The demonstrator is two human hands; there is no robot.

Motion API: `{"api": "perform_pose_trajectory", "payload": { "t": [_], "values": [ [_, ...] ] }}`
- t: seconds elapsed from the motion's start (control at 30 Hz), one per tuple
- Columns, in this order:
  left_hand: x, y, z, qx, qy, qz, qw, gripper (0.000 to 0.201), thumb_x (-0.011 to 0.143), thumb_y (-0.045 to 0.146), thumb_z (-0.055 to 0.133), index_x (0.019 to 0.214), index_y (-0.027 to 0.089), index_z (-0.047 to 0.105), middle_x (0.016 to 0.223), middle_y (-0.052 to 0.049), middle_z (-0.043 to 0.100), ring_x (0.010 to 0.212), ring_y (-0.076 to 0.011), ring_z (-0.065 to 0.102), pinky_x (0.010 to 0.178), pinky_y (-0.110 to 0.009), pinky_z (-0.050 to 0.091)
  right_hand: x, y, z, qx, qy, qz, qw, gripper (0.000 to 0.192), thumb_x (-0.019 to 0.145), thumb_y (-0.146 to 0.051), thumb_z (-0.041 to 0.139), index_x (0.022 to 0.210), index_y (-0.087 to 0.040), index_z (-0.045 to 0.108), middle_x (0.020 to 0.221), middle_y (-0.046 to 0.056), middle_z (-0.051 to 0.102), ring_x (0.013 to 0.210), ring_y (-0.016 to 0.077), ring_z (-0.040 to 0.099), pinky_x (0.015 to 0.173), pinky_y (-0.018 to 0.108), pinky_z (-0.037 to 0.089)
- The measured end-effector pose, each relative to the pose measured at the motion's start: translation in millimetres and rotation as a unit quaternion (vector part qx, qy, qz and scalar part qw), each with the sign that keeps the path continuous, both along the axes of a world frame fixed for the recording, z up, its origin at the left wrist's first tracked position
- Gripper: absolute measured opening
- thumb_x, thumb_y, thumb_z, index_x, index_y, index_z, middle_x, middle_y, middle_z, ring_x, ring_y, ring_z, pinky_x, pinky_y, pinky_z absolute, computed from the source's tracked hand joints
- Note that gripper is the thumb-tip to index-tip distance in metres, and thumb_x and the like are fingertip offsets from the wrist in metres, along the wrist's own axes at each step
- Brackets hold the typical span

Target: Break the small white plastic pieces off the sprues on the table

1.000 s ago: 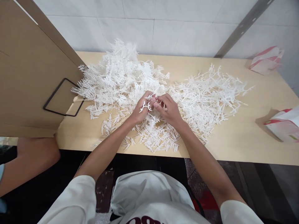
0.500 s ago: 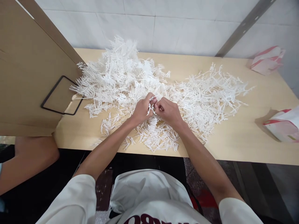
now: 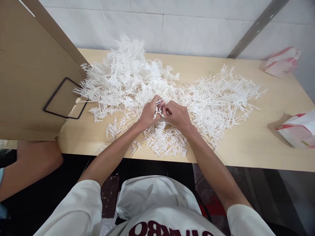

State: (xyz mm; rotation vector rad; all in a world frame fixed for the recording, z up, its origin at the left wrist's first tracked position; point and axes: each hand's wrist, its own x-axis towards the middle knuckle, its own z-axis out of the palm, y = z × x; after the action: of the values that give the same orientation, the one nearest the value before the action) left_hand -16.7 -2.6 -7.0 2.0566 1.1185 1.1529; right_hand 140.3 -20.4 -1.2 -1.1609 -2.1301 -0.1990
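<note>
My left hand (image 3: 149, 114) is closed around a white branched plastic piece (image 3: 155, 114), whose curved prongs stick out between the hands. Close against it, my right hand (image 3: 179, 116) has its fingers pinched at the same piece; the exact grip is partly hidden. Both hands are over the middle of a spread of white plastic. Behind and to the left rises a tall heap of white branched pieces (image 3: 125, 72). On the right lies a looser heap of longer branched sprues (image 3: 226, 91). Small slender white bits (image 3: 169, 142) are scattered below my hands.
A brown cardboard panel (image 3: 31, 65) with a black rectangular frame (image 3: 51, 97) stands at left. Another person's arm (image 3: 36, 164) shows below it. Two red-and-white bags (image 3: 283, 62) sit at the right of the tan table (image 3: 251, 144). A tiled wall (image 3: 187, 31) runs behind.
The view has shifted slightly. My hands stay together over the heap, and the prongs of the branched piece have tilted a little between them.
</note>
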Motion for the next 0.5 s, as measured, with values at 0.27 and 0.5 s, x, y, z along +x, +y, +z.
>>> {"api": "perform_pose_trajectory", "payload": {
  "t": [0.27, 0.5],
  "values": [
    [-10.7, 19.3, 4.8, -0.093, -0.18, -0.004, 0.979, 0.035, 0.092, 0.055, 0.044, 0.08, 0.022, 0.042, 0.056, 0.005, 0.041, 0.047, -0.0082, 0.042, 0.049, -0.025, 0.036, -12.3, -12.0, 6.0, -0.052, 0.112, 0.063, 0.99, 0.019, 0.095, -0.023, 0.041, 0.095, -0.019, 0.059, 0.084, 0.002, 0.063, 0.061, 0.0087, 0.051, 0.052, 0.025, 0.041],
    [-1.8, 5.1, 14.2, -0.14, -0.186, -0.097, 0.968, 0.035, 0.089, 0.056, 0.049, 0.085, 0.022, 0.045, 0.058, 0.005, 0.043, 0.047, -0.0078, 0.045, 0.047, -0.023, 0.035, -5.8, -4.3, 6.2, -0.11, 0.174, 0.027, 0.978, 0.021, 0.091, -0.041, 0.052, 0.102, -0.024, 0.06, 0.097, 0.004, 0.062, 0.077, 0.014, 0.057, 0.069, 0.03, 0.049]
  ]
}}
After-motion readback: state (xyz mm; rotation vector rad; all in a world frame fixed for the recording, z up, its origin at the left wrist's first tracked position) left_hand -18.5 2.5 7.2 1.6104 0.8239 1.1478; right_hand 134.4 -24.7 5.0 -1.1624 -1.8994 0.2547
